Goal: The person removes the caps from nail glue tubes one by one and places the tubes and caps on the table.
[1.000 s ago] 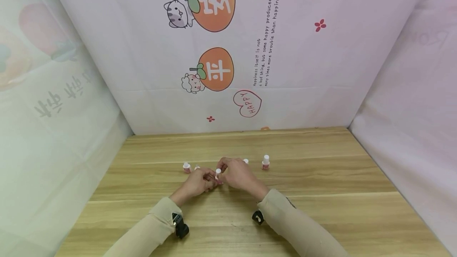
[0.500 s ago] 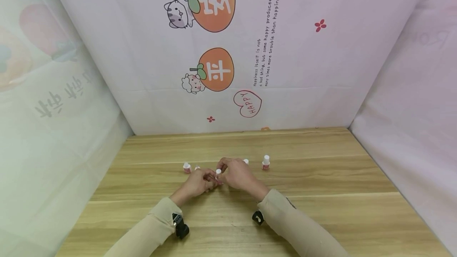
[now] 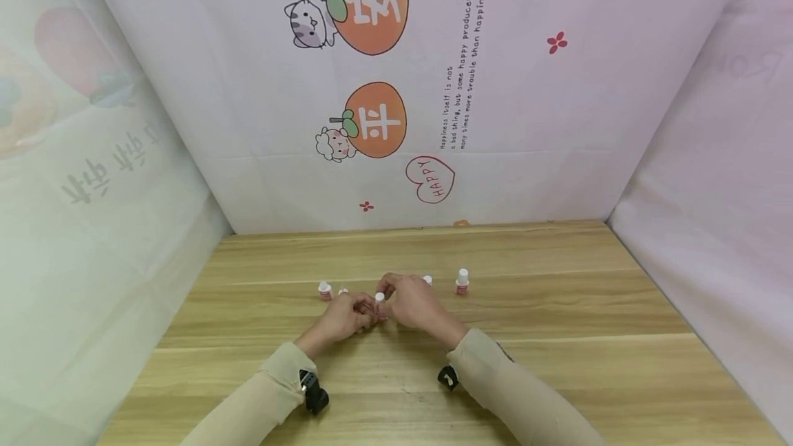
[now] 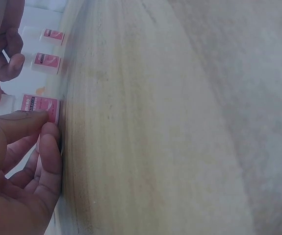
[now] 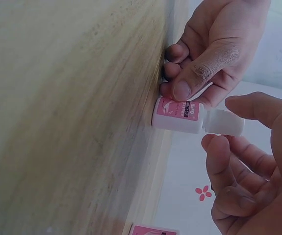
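Observation:
A small white bottle (image 5: 180, 115) with a pink label and a white cap (image 5: 223, 122) stands upright on the table between the two hands. My left hand (image 3: 344, 315) pinches its lower body, the thumb lying on the label in the left wrist view. Around the cap are the thumb and fingertips of my right hand (image 3: 414, 303), one on each side of it in the right wrist view. The bottle's lower part is largely covered by fingers in the head view.
Similar bottles stand on the wooden table (image 3: 396, 377): one at left (image 3: 325, 291), one partly behind the left hand (image 3: 343, 290), one half hidden past the right hand (image 3: 427, 280), another bottle (image 3: 462, 282) at right. White printed cloth (image 3: 508, 102) walls the back and sides.

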### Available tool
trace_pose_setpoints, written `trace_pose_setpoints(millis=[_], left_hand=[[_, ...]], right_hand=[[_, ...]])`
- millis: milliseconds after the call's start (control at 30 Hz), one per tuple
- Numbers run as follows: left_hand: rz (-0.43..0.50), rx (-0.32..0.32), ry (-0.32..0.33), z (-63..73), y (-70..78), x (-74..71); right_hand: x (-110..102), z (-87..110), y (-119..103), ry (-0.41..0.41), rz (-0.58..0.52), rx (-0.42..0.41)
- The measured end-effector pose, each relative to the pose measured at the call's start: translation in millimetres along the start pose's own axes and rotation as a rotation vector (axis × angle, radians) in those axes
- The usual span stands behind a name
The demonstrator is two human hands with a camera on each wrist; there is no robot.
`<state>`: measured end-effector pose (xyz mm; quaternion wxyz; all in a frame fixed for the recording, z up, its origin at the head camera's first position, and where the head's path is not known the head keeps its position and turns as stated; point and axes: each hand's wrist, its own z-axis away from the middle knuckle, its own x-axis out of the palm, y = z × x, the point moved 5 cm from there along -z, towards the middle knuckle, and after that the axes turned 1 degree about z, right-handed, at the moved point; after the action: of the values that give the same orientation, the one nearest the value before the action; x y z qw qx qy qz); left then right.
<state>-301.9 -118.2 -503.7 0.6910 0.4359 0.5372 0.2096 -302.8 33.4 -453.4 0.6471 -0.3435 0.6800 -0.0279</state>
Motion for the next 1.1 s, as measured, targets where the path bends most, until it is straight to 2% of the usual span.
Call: trace_pose_setpoints(millis=[1100], left_hand=[[0.024,0.003,-0.011,-1.3,-1.6,0.3]], right_hand=[[0.8,0.3,0.1,-0.01,0.002,0.012]])
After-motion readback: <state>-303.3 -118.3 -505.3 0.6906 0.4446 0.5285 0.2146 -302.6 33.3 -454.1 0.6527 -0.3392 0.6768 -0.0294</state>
